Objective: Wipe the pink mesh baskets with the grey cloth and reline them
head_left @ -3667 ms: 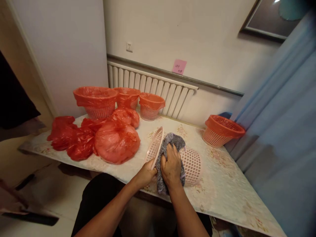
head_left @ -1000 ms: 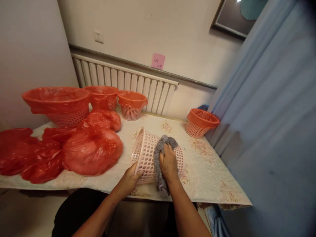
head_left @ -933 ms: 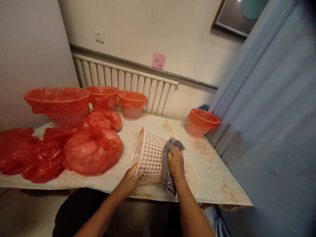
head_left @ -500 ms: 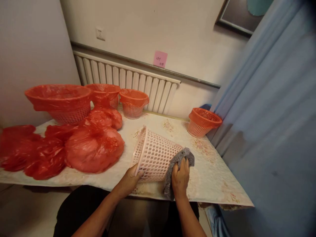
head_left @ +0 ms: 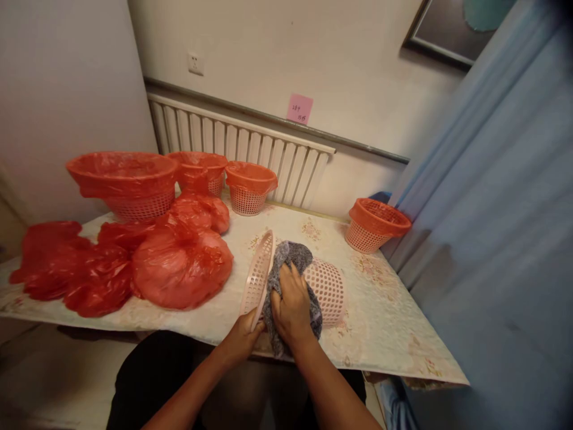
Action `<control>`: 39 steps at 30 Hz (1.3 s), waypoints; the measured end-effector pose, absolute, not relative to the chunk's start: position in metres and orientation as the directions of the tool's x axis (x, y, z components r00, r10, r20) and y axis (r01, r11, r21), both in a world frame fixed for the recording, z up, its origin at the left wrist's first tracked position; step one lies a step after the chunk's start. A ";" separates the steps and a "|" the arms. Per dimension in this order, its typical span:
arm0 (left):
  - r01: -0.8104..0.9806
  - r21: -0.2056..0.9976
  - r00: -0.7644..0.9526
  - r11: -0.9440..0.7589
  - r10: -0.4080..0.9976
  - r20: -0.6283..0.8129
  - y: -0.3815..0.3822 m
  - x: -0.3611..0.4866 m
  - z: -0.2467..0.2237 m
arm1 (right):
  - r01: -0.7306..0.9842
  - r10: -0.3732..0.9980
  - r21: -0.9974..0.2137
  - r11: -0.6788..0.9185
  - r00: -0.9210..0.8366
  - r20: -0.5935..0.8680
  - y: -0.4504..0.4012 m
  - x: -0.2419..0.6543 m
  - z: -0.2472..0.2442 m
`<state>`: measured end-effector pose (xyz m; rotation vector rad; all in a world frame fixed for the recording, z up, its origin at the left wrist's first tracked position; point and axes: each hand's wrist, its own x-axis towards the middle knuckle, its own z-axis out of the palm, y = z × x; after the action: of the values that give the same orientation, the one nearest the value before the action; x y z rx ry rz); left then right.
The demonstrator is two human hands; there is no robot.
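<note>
A pale pink plastic wastebasket [head_left: 329, 292] full of holes lies on its side on the table, its open rim turned left. My left hand [head_left: 244, 335] is closed on the near part of that rim, thumb outside. Bunched under my right hand [head_left: 292, 301] is a grey cloth [head_left: 293, 254], pressed against the basket's side close to the rim. The fingers of the right hand bend over the cloth, and the cloth covers the middle of the basket.
Red plastic bags [head_left: 183, 269] lie in a heap at left. Behind them stand red-lined baskets [head_left: 129, 200], with another lined basket [head_left: 250, 188] beside. One more lined basket [head_left: 373, 227] is by the blue curtain [head_left: 483, 209]. A radiator [head_left: 242, 140] backs the floral-covered table [head_left: 394, 322].
My right hand and the cloth have moved left along the basket, from its base end towards the rim. The left hand keeps its hold on the rim. The view has shifted slightly.
</note>
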<state>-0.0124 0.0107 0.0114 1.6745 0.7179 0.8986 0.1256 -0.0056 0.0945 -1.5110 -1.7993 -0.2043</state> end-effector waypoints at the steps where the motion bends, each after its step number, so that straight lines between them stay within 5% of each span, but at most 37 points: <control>1: 0.026 0.959 0.538 -0.284 0.812 0.226 0.010 -0.011 0.011 | 0.888 0.771 -0.365 0.280 0.018 0.636 -0.003 0.127 0.099; 16: 0.063 0.869 0.625 -0.490 0.699 0.348 -0.023 0.002 -0.003 | 0.826 0.825 -0.486 0.286 0.046 0.563 -0.001 0.155 0.117; 23: 0.075 0.914 0.637 -0.398 0.724 0.263 -0.030 0.010 0.019 | 0.853 0.812 -0.438 0.284 0.029 0.583 -0.012 0.156 0.110; 32: -0.156 0.974 0.557 -0.163 0.800 0.223 -0.024 0.035 0.066 | 0.821 0.800 -0.462 0.335 0.012 0.600 -0.006 0.182 0.102; 39: -0.049 0.984 0.560 -0.169 0.811 0.168 -0.022 0.029 0.051 | 0.818 0.797 -0.561 -0.128 0.421 0.434 0.008 0.284 0.071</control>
<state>0.0289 -0.0222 0.0513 1.5624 0.6671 0.8709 0.2845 0.0075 0.0712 -1.9137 -1.3705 -0.0356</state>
